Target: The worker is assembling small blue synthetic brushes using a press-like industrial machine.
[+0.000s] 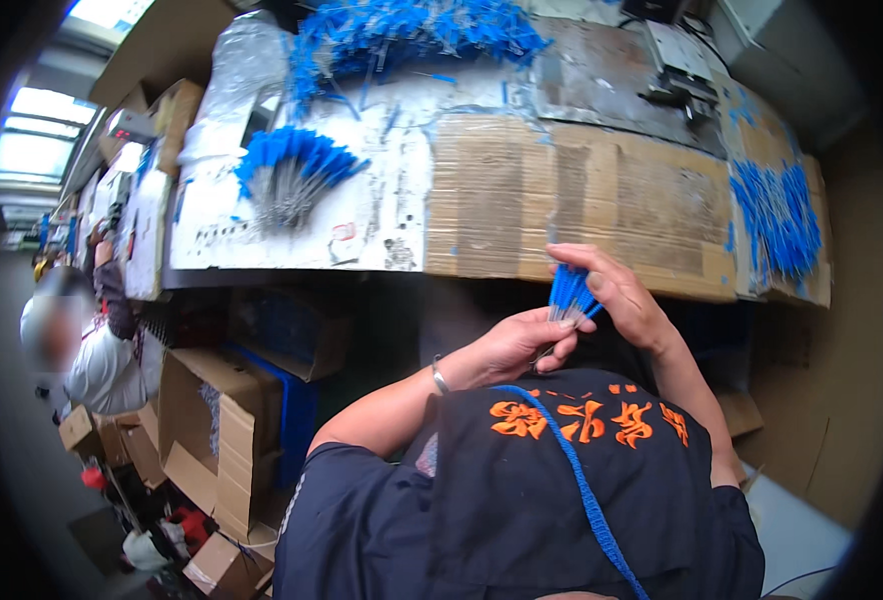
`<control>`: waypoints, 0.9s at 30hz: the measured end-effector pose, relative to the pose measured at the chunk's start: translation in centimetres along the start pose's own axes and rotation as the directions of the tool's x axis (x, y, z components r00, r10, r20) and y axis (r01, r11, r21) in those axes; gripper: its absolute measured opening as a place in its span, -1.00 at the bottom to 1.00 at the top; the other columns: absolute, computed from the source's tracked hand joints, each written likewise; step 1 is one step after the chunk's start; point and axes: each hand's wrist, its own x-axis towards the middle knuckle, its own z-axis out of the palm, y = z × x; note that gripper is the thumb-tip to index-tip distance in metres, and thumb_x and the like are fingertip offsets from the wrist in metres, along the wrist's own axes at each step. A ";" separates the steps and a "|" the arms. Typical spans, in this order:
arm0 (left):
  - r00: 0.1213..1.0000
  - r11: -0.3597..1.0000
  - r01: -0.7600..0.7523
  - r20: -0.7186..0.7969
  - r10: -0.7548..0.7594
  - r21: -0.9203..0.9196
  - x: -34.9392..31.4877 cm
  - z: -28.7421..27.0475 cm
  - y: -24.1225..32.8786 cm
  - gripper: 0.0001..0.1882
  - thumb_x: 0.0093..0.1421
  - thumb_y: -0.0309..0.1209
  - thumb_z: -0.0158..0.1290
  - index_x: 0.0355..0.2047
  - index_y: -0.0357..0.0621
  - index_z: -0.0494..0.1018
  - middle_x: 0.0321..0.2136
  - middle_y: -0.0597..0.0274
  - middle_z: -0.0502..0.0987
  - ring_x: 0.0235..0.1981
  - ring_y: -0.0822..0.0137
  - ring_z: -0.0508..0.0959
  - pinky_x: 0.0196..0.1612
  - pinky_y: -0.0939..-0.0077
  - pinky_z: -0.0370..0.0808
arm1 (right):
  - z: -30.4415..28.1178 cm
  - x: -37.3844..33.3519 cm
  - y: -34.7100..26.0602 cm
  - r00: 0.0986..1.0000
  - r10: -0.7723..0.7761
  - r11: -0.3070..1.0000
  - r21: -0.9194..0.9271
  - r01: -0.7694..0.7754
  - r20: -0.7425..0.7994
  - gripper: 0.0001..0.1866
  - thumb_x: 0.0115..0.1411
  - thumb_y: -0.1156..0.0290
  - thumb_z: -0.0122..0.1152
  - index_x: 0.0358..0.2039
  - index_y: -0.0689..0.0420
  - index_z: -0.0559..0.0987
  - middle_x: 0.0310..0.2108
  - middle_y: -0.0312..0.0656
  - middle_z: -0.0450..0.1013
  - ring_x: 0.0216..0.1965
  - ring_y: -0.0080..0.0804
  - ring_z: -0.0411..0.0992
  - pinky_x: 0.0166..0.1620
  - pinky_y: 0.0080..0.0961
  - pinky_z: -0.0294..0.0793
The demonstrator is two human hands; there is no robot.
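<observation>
Close to my chest, just below the table's front edge, a bundle of thin blue-ended sticks [568, 290] stands with its blue ends up. Pale wire-like lower parts run down into my left hand [534, 338], whose thumb and fingers are closed round them. Curved about the blue ends is my right hand [630, 300], with its fingers across the far side and its thumb against the near side. The exact kind of these sticks is too small to make out. My left wrist wears a metal bracelet [440, 376].
A fanned bunch of blue-ended sticks [297, 170] lies on the white tabletop, with a large heap [412, 40] behind it. More sticks [780, 220] lie at the right on cardboard [492, 200]. A metal fixture [677, 65] stands far right. Open boxes [232, 440] and another person [112, 360] are left.
</observation>
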 end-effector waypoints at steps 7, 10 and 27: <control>0.741 0.797 -0.330 -0.384 0.550 0.505 -9.1 -1.1 7.8 -0.69 0.25 -0.44 -0.05 -0.02 -0.32 0.34 -0.38 0.29 0.47 -0.55 0.54 0.41 -0.47 0.66 0.39 | -3.3 2.6 0.9 0.974 0.064 0.986 0.163 -0.028 -0.217 -0.55 0.34 0.10 -0.10 0.04 0.18 0.44 -0.03 -0.21 0.43 -0.08 -0.52 0.40 -0.10 -0.59 0.38; 0.357 0.514 -0.255 -0.414 0.837 0.819 -13.8 -4.4 13.7 -0.73 0.20 -0.48 -0.08 -0.09 -0.27 0.39 -0.50 0.37 0.45 -0.66 0.66 0.29 -0.58 0.79 0.20 | -5.0 2.6 4.3 0.885 0.148 0.984 -0.019 -0.175 -0.442 -0.70 0.33 0.23 -0.03 -0.09 0.16 0.50 -0.21 -0.29 0.50 -0.24 -0.59 0.44 -0.24 -0.66 0.40; -0.107 0.100 0.913 -0.003 0.994 0.396 -16.9 -9.0 21.0 -0.50 0.14 -0.12 0.05 0.03 -0.09 0.38 -0.09 -0.05 0.39 -0.07 -0.07 0.44 -0.07 -0.01 0.39 | -3.3 3.0 3.4 0.904 -0.035 0.963 -0.256 -0.083 -0.426 -0.90 0.22 0.49 0.09 -0.30 0.20 0.54 -0.42 -0.27 0.49 -0.42 -0.53 0.45 -0.32 -0.60 0.44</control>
